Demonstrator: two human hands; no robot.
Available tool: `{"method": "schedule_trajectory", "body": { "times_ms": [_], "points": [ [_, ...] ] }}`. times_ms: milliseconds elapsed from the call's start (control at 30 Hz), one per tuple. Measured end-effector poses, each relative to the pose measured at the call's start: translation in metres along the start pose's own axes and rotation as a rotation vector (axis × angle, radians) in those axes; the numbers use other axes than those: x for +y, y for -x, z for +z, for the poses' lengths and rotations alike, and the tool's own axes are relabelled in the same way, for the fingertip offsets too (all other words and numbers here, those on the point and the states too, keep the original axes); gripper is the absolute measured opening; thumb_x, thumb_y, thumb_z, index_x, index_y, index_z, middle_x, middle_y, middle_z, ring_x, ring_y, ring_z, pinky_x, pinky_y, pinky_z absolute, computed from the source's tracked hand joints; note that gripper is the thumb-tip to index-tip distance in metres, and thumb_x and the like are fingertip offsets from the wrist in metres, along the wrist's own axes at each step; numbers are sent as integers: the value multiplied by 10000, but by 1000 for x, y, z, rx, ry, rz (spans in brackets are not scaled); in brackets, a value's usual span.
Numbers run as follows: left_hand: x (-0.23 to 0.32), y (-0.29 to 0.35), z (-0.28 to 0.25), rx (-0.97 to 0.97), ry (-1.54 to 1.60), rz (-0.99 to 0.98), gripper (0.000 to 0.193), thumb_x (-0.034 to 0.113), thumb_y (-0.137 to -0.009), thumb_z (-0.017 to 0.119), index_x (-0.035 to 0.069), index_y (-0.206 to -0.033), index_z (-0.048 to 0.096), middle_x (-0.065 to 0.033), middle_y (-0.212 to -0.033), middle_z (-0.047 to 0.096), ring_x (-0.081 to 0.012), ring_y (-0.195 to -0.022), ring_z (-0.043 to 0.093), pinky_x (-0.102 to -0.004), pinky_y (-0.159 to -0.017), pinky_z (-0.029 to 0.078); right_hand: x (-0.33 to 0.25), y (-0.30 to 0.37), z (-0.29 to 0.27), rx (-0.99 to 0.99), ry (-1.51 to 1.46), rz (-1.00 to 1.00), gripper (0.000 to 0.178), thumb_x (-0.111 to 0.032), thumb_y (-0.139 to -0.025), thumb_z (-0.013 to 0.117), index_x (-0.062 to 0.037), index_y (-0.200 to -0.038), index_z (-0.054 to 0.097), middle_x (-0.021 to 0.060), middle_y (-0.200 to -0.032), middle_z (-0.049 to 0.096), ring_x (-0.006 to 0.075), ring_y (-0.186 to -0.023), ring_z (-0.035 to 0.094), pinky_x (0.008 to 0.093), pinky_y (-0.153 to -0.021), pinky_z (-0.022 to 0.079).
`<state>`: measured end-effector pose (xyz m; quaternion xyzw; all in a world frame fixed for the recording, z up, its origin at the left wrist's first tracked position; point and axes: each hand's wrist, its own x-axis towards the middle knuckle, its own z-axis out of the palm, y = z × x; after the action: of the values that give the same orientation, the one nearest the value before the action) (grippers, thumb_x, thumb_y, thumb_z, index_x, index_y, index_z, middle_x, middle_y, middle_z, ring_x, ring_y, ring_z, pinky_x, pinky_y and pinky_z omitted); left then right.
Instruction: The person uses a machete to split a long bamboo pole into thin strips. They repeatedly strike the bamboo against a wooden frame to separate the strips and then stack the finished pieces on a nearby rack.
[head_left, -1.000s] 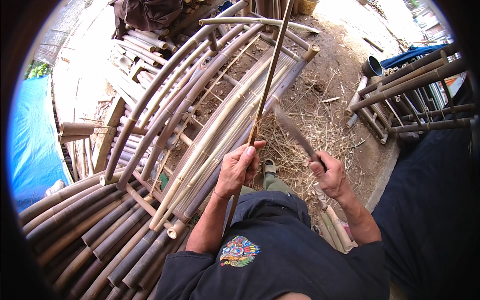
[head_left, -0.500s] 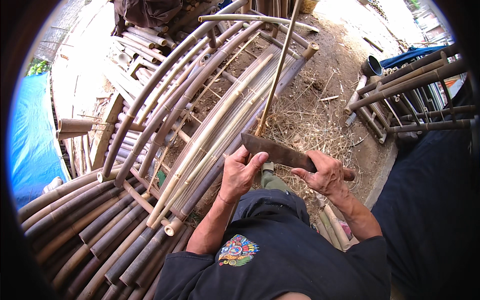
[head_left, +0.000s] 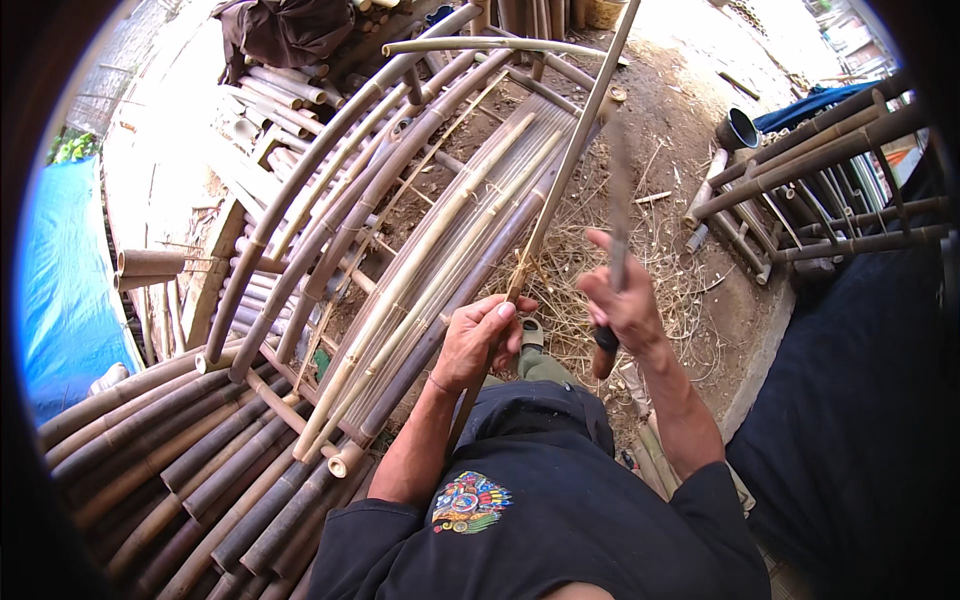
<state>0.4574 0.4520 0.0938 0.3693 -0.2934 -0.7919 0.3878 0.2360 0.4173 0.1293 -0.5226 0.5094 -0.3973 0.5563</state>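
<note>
My left hand (head_left: 472,345) is closed around a long bamboo strip (head_left: 567,165) in front of my body. The strip slants up and away to the right, and its lower end passes down beside my left forearm. At a joint just above that hand, the strip looks ragged and lighter. To the right, my right hand (head_left: 632,305) grips a machete (head_left: 618,190) by its dark handle, some fingers loosely extended. Its blade points away, blurred by motion, apart from the strip.
Left of the strip lies a bamboo bench frame (head_left: 455,275) with slats and loose poles on it. Dark bamboo poles (head_left: 200,480) are stacked at lower left. Shavings (head_left: 660,260) litter the ground. A bamboo rack (head_left: 830,190) and a black bucket (head_left: 738,130) stand at right.
The machete has come away from the strip and swung from lying crosswise to pointing away from me. My left thumb has left the blade area; that hand now holds the strip.
</note>
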Motion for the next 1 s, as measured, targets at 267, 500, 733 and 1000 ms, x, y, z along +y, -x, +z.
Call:
{"method": "schedule_trajectory", "body": {
  "times_ms": [267,500,733,1000],
  "points": [
    [-34,-16,32,286,-75,107,281,157,-984,531,-9,-1194,615,53,-707,530,-7,-513,413,-168,-467,316,13,-27,3,-27,524,-64,333,-311,-907,680,-12,-784,594,20,-647,593,133,-535,581,310,-465,431],
    [-54,-18,41,414,-155,82,297,151,-968,573,-16,-1214,588,20,-713,567,-33,-512,477,-202,-446,377,22,-26,-70,32,-108,19,310,-306,-953,613,-38,-1101,569,-42,-619,481,47,-470,464,195,-422,423],
    [-44,-21,62,405,-39,134,354,141,-964,581,-37,-1268,550,-40,-797,613,-29,-517,474,-173,-424,356,27,22,-100,-388,352,0,460,-384,-1032,423,-36,-1312,532,3,-617,533,97,-539,548,277,-509,451],
    [-41,-26,76,417,-181,149,343,161,-969,570,-17,-1262,583,-12,-788,615,-27,-568,478,-180,-489,378,50,18,-100,-369,595,-144,349,-315,-1006,504,-19,-1155,615,152,-666,584,247,-547,587,369,-550,458]
  ]
}}
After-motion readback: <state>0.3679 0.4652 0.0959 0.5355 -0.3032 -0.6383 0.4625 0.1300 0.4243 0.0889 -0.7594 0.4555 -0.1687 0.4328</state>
